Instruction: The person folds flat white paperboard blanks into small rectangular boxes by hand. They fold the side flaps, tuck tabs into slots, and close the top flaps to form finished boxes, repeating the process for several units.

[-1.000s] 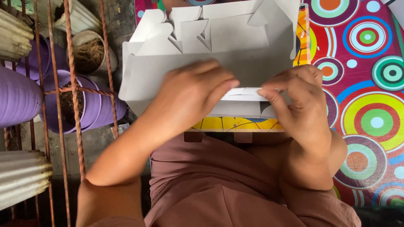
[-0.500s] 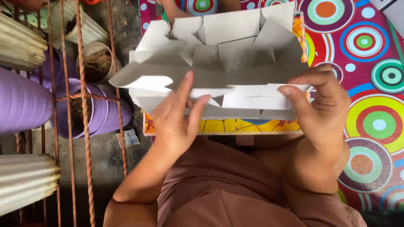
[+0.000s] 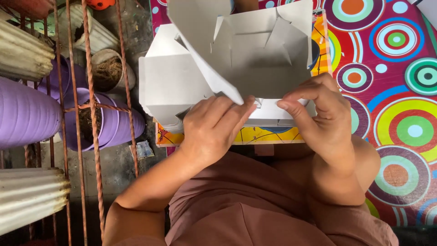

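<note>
Cardboard box: You hold a grey-white cardboard box (image 3: 255, 59) in the top middle of the frame. It is half folded, with its flaps sticking up, and it is tipped so you can see inside. Nothing is in it.
Left hand: Your left hand (image 3: 214, 127) lies flat, fingers close together, pressing on a folded flap at the near edge of the box. It looks like you press there to keep the fold down.
Right hand: Your right hand (image 3: 323, 118) pinches the near edge of the box between thumb and fingers. That grip holds the box steady while the other hand pushes.
Stack under the box: More flat grey card pieces (image 3: 168, 86) lie under and to the left of the box, close at hand.
Mat: A bright mat (image 3: 396, 91) with round rings fills the right side of the frame.
Purple pots: At the left, purple plant pots (image 3: 109, 123) lie on their sides, one inside the next. One shows dark soil.
Brown pot: Above them, a small pot (image 3: 109, 70) holds dry brown fibre.
Rusty bars: Thin rusty bars (image 3: 88, 91) stand in front of the pots.
</note>
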